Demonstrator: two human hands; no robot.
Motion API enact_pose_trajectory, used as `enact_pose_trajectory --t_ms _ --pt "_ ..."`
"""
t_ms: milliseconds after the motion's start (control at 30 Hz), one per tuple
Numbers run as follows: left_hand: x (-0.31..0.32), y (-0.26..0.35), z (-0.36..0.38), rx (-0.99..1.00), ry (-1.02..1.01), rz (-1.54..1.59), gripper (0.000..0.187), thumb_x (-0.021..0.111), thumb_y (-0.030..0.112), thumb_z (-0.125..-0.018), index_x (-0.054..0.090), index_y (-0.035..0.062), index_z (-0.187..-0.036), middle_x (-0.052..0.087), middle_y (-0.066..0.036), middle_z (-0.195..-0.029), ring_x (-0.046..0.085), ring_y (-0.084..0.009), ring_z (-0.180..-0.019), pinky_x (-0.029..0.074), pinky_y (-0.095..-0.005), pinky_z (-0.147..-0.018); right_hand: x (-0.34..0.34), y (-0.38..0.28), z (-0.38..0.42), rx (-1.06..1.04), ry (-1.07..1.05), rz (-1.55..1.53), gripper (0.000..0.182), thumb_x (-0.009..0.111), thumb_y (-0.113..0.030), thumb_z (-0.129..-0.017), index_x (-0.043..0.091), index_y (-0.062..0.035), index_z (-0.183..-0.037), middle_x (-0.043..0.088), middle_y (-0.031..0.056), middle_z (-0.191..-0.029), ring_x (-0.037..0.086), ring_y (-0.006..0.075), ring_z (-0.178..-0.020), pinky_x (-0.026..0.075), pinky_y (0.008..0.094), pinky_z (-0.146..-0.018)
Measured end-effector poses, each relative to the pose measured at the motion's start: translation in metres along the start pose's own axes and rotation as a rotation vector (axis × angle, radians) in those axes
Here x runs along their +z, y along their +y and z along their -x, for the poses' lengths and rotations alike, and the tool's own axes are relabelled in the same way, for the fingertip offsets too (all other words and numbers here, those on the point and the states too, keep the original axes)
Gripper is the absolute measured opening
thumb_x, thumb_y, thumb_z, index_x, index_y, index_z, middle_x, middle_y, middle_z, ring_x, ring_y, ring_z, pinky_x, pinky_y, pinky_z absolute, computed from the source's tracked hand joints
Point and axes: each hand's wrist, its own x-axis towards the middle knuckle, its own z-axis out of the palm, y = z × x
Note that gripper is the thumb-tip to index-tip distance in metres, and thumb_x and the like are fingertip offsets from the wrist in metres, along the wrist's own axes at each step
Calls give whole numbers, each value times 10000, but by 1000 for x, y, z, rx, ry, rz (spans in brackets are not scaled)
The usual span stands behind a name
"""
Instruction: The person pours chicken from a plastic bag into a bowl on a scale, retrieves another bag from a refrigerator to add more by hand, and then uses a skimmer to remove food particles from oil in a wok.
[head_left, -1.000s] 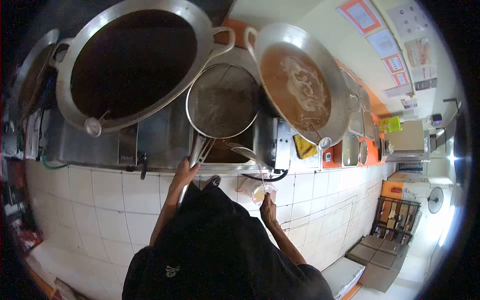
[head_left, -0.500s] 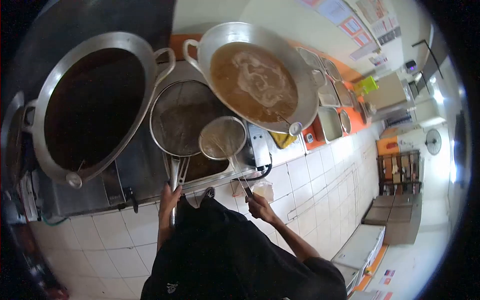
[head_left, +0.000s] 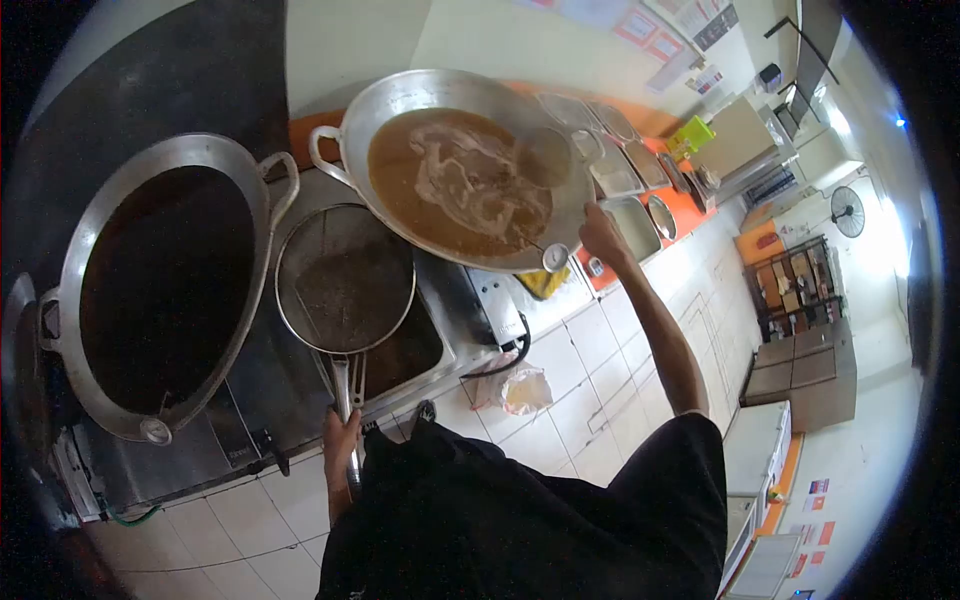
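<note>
My left hand (head_left: 341, 436) grips the long metal handle of a big round wire strainer (head_left: 344, 279) that rests over a pan between two woks. My right hand (head_left: 600, 233) is stretched out to the right wok (head_left: 455, 175), which is full of brown oil with pale foam. It holds the handle of a small mesh skimmer (head_left: 545, 157) whose bowl hangs over the far right part of that wok. The left wok (head_left: 160, 280) holds dark oil.
Steel trays (head_left: 640, 190) line the orange counter beyond the right wok. A plastic bag (head_left: 522, 390) hangs at the tiled counter front, beside a black hose (head_left: 505, 360). A yellow cloth (head_left: 545, 283) lies by the stove. Boxes and a fan stand at far right.
My right hand has carried the small skimmer from over the big strainer up and right to the far side of the right wok. The view has swung left; my left hand stays on the handle.
</note>
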Motion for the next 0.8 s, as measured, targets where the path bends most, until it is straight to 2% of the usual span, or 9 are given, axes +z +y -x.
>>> enact_pose_trajectory --t_ms 33,133,233,367,467,567,667,733,800 --pt "0 0 0 20 0 -39 318 582 187 -823 426 -16 -1011 518 -48 -589 496 -124 -457 387 -274 -409 7 4 -13 -3 28 177 312 452 6 -735 530 14 -1037 599 243 -831 615 284 -672 472 381 -538" --pt "0 2 1 -3 -15 20 357 595 201 -811 415 -17 -1030 525 -54 -585 505 -134 -455 401 -282 -413 26 -2 -27 194 79 177 214 492 -21 -720 560 25 -917 585 279 -831 602 372 -759 469 470 -614" --pt "0 -1 1 22 2 -5 370 606 201 -804 412 -23 -1024 532 -61 -594 519 -138 -466 417 -284 -420 43 -13 -39 -170 -135 300 176 521 -43 -724 585 27 -871 594 263 -812 598 399 -779 463 503 -630" --pt "-1 -13 -6 88 -47 44 289 596 201 -814 434 -10 -925 522 -59 -601 504 -132 -473 407 -282 -425 66 -41 -60 -281 -294 53 143 549 -111 -739 629 -4 -789 635 183 -806 629 349 -753 505 415 -581" --pt "2 -20 -11 74 -58 93 246 562 220 -846 477 5 -763 477 -39 -557 456 -123 -461 373 -288 -433 30 -89 -46 -374 -598 250 148 546 -69 -703 606 43 -778 606 233 -787 601 369 -721 464 424 -589" --pt "2 -5 -4 30 -24 90 220 550 200 -852 491 2 -776 465 -32 -536 446 -117 -448 373 -292 -429 36 -96 -37 -954 -644 906 142 508 -48 -715 602 45 -769 604 226 -756 600 357 -704 455 412 -602" --pt "1 3 1 52 -12 89 210 565 184 -841 476 -6 -837 487 -40 -559 471 -115 -459 391 -282 -427 28 -105 -19 -494 -627 247 173 493 -39 -728 614 12 -841 598 209 -724 595 334 -670 456 391 -599" --pt "0 -3 -3 25 -20 89 272 595 159 -818 434 -8 -961 539 -61 -620 523 -120 -481 425 -265 -415 22 -99 -8 -633 -497 88 209 472 -29 -739 601 6 -899 584 206 -698 589 307 -637 459 375 -593" --pt "-2 -15 -11 3 -88 70 258 598 160 -817 444 -14 -930 536 -61 -613 523 -122 -478 427 -267 -416 8 -102 4 -629 -482 -134 230 452 -30 -763 590 -7 -946 565 176 -665 568 259 -592 455 349 -559"
